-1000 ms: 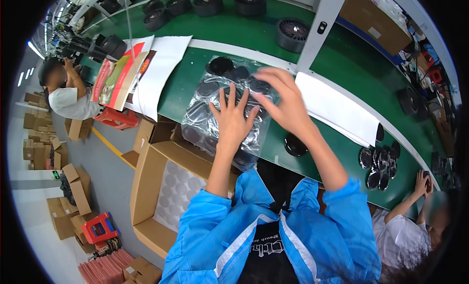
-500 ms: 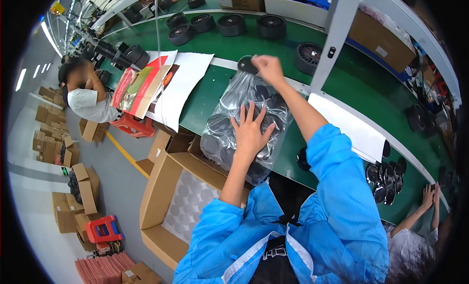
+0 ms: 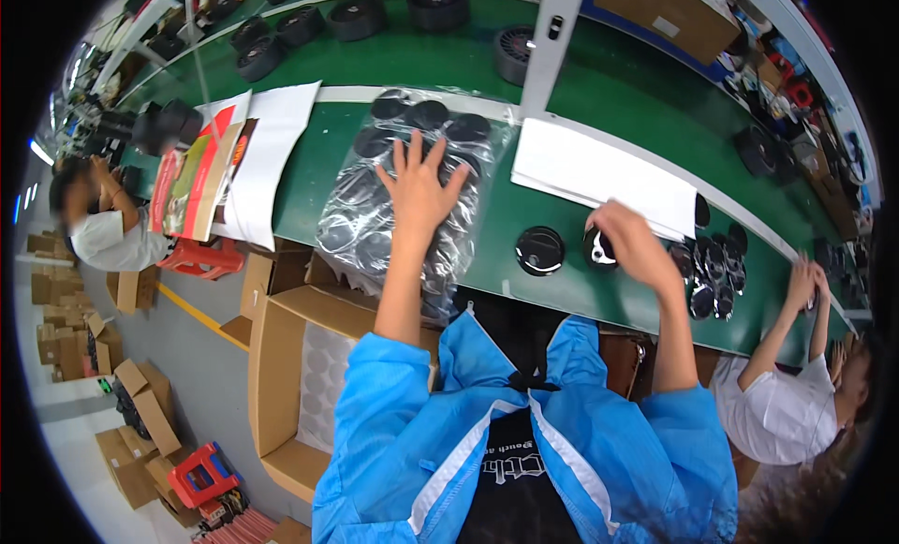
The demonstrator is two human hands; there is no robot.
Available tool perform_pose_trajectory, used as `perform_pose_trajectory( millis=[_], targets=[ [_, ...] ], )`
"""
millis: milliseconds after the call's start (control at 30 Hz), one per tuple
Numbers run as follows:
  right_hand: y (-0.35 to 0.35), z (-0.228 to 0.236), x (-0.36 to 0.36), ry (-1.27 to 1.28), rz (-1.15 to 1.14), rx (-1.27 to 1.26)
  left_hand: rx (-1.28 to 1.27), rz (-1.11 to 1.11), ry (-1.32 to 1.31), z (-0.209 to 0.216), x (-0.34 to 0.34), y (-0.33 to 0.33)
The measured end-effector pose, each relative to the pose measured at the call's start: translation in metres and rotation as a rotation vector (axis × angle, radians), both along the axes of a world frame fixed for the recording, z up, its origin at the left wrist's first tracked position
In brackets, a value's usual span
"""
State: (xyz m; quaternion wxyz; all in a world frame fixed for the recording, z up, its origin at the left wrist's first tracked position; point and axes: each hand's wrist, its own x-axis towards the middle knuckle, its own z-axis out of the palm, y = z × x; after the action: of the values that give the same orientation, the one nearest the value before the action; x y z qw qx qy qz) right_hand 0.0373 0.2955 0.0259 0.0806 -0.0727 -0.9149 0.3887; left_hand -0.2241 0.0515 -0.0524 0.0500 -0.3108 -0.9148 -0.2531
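Observation:
My left hand (image 3: 419, 190) lies with spread fingers on a clear plastic bag (image 3: 343, 190). Round black discs show through the film in rows. To the right, my right hand (image 3: 639, 248) has its fingers curled onto a glossy black disc (image 3: 599, 254), partly hidden beneath the hand. Another glossy black disc (image 3: 540, 252) rests flat on the green table between the bag and that hand. Beyond my right hand is a cluster of similar small black discs (image 3: 719, 274).
White sheets (image 3: 599, 177) lie along the table's raised rail, and printed sheets (image 3: 211, 169) left of the bag. An open carton (image 3: 281, 375) stands below the table edge. Black wheels (image 3: 358, 18) line the green belt behind a metal post (image 3: 552, 52). People sit at both sides.
My right hand has left the disc at the bag's far edge and come right and nearer, onto another disc. My left hand stays on the bag. The view has shifted rightward.

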Motion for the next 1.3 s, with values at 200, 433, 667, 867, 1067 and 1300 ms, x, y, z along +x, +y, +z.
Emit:
perform_pose_trajectory(
  millis=[200,433,667,867,1067,1300],
  targets=[
    [-0.032,-0.026,0.032,0.158,-0.111,0.220,0.071,0.096,0.076,-0.001,-0.006,0.006],
    [0.015,-0.021,-0.015,0.362,-0.195,0.612,0.473,-0.279,-0.408,0.056,0.067,0.016],
    [0.042,-0.051,-0.033,0.162,-0.036,0.604,0.083,-0.760,-0.114,0.030,0.178,0.058],
    [0.042,-0.038,-0.027,0.135,-0.061,0.386,-0.017,-0.793,-0.137,0.026,0.173,0.057],
    [0.007,-0.005,-0.007,0.510,-0.202,0.343,0.497,-0.723,-0.835,0.024,0.173,0.032],
    [-0.115,0.034,0.075,0.393,0.529,0.579,0.355,-0.454,-1.416,0.053,0.140,-0.023]
  ],
)
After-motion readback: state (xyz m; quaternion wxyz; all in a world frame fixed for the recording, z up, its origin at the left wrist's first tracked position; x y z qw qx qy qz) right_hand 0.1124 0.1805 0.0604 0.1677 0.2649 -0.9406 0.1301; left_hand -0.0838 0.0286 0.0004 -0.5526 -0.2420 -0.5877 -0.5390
